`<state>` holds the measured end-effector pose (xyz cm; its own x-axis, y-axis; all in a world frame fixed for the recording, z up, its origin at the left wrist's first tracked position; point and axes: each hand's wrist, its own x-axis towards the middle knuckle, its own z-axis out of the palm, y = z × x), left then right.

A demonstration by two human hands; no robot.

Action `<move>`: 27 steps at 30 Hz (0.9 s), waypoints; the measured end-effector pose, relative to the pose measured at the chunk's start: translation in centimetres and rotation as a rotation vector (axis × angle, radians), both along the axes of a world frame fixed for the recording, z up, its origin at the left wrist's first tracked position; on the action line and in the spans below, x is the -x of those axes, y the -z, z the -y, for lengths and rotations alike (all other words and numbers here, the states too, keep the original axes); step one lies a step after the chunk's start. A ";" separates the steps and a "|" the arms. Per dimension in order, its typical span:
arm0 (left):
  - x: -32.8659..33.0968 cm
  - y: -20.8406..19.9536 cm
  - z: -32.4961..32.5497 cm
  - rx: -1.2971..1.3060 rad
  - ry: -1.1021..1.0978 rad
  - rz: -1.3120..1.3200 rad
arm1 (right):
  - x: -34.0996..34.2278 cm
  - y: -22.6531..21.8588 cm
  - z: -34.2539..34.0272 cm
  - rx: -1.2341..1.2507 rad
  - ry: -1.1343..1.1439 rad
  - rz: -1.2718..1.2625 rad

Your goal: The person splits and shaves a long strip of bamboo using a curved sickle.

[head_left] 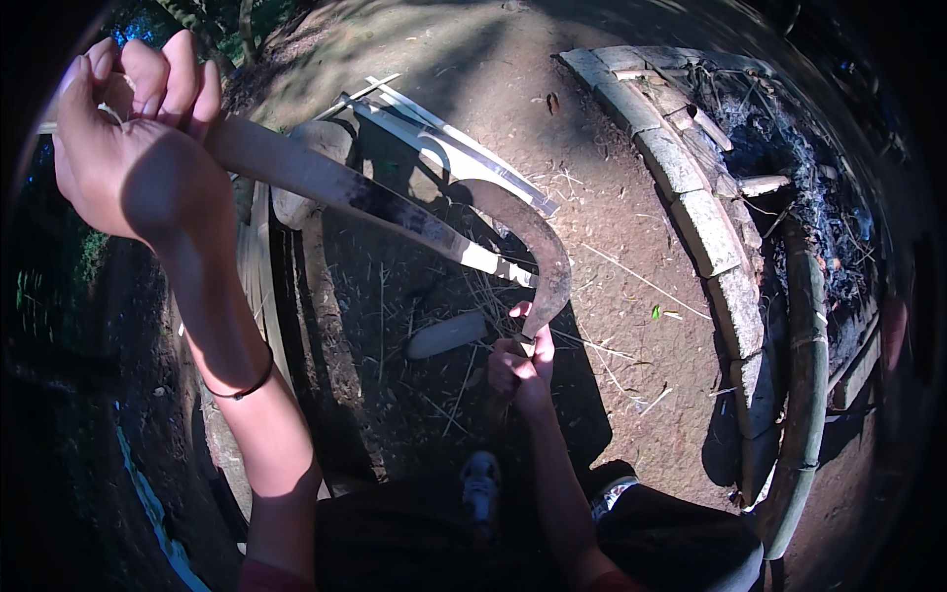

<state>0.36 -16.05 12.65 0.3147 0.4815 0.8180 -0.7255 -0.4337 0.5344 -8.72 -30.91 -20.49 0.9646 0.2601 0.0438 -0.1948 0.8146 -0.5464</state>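
My left hand (148, 148), raised at the upper left, has its fingers curled around a long flat strip that looks like split bamboo (286, 158). The strip slants down to the right, brown with a dark patch and a pale far end. My right hand (523, 373), low in the middle, grips the short handle of a sickle (554, 261). The sickle's broad blade curves up and then left, its tip near the strips on the ground in this view. The strip's pale end meets the inner edge of the blade; whether they touch I cannot tell.
Pale split strips (473, 163) lie on the ground ahead. A short piece of wood (446, 336) lies near my feet among thin slivers. At right, a curved brick border (710, 237) surrounds ash (809, 178), with a bamboo pole (804, 395) along it.
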 end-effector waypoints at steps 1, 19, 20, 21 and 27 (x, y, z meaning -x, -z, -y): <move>0.0 -0.1 0.3 -0.014 0.015 0.027 | -0.1 -0.4 0.2 -0.009 -0.011 0.007; 0.4 -0.5 2.1 -0.039 0.107 0.079 | 0.0 -1.1 1.0 0.218 0.115 0.090; 0.5 -0.5 1.9 -0.059 0.161 0.074 | -0.1 -1.2 0.9 0.347 0.187 0.043; 0.5 -0.5 1.8 -0.079 0.215 0.068 | -0.1 -0.6 0.6 0.589 0.309 0.053; 0.5 -0.6 1.9 -0.032 0.203 0.039 | 0.5 -1.9 -1.4 0.746 0.252 0.077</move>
